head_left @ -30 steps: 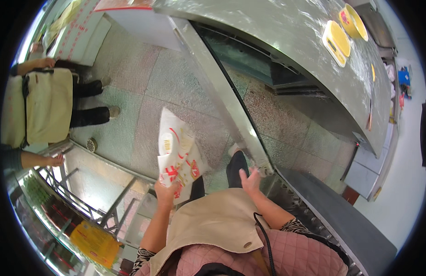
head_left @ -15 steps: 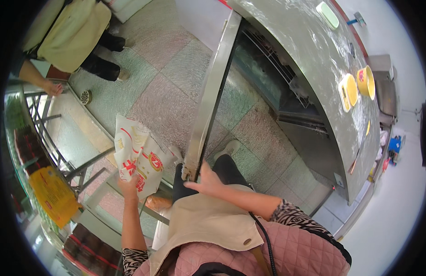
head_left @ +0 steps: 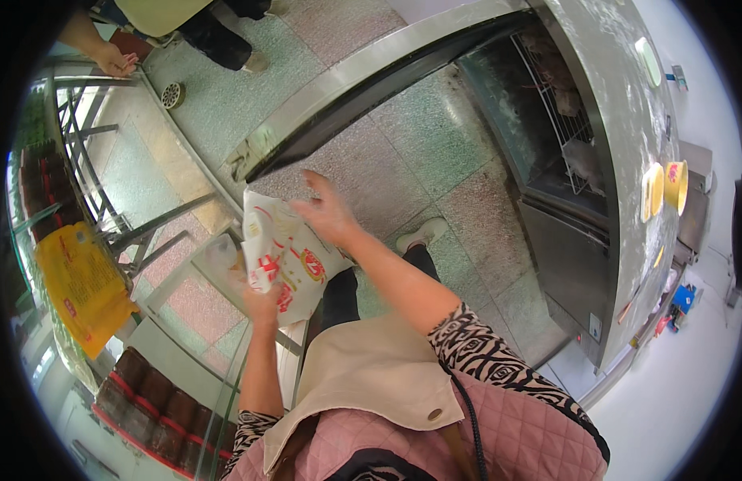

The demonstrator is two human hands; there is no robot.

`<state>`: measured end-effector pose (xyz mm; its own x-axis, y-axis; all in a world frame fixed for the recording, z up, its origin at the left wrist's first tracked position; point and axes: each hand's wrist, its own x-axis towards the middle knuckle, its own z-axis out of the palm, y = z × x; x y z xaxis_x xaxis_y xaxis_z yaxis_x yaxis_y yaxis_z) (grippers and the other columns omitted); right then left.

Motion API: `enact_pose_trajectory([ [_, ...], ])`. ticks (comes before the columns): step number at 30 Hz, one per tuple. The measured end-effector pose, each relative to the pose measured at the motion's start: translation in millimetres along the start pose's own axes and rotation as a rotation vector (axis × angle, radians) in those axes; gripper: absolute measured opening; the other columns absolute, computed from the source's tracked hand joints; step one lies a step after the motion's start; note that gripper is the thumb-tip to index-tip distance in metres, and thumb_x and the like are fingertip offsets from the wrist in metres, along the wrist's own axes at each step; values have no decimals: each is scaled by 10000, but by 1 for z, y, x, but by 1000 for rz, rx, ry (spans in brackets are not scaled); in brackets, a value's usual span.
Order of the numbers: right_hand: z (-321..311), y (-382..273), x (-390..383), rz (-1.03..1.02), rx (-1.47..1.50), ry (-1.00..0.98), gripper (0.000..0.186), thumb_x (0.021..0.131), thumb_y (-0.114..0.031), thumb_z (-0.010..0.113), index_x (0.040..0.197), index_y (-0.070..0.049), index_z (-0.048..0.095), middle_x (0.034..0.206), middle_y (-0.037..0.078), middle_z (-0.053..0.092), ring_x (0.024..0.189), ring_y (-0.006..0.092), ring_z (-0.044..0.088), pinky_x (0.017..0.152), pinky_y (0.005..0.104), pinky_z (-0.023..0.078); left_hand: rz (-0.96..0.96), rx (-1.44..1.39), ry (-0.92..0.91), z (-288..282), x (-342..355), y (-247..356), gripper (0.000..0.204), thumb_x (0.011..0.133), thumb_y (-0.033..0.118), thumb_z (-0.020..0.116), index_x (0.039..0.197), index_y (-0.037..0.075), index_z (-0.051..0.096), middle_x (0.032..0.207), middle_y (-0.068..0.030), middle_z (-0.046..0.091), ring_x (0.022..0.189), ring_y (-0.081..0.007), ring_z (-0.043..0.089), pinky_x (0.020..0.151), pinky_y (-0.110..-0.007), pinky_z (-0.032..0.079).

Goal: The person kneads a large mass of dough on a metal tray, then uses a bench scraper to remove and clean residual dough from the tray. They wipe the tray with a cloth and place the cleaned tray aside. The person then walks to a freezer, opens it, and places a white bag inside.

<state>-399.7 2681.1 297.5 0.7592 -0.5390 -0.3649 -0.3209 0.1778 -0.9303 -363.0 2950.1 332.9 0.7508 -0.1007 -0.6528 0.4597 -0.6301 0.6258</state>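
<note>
My left hand (head_left: 263,301) is closed around the crumpled lower part of a white plastic bag (head_left: 308,268) with red print. What the bag holds, if anything, is hidden. My right hand (head_left: 329,210) reaches out just above the bag's upper right side, fingers apart and holding nothing. Beyond it, the steel door (head_left: 339,88) of an under-counter fridge (head_left: 567,272) stands swung wide, apart from both hands. Inside the fridge a wire rack (head_left: 559,128) carries pale items that I cannot make out.
A steel counter (head_left: 620,104) bears a yellow tub (head_left: 676,186) and a small scale (head_left: 652,192). Left are a glass case with dark brown packs (head_left: 150,409), a yellow bag (head_left: 82,284) and a metal frame (head_left: 158,220). Another person's hand (head_left: 116,61) shows at upper left, near a floor drain (head_left: 172,95).
My right hand has let go of the door's edge and moved up and left toward the bag. The door has swung farther open, away from me. My left hand keeps the bag.
</note>
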Motion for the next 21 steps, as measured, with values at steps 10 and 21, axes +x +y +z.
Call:
enact_pose_trajectory([
  [10,-163,146,-177,831,-158,97,518,922,-337,687,1319,-10,628,1195,157,709,1056,294,685,929,410,530,-26,122,-232,93,-61,32,398,728,42,772,1118,7,700,952,-56,730,826,-156,686,770,-333,547],
  [21,-270,145,-217,835,391,280,418,1001,-342,656,1315,-70,605,1143,40,687,1013,166,652,848,330,526,26,72,-587,232,-83,141,389,743,23,743,1126,13,681,984,-44,703,855,-143,676,798,-331,552],
])
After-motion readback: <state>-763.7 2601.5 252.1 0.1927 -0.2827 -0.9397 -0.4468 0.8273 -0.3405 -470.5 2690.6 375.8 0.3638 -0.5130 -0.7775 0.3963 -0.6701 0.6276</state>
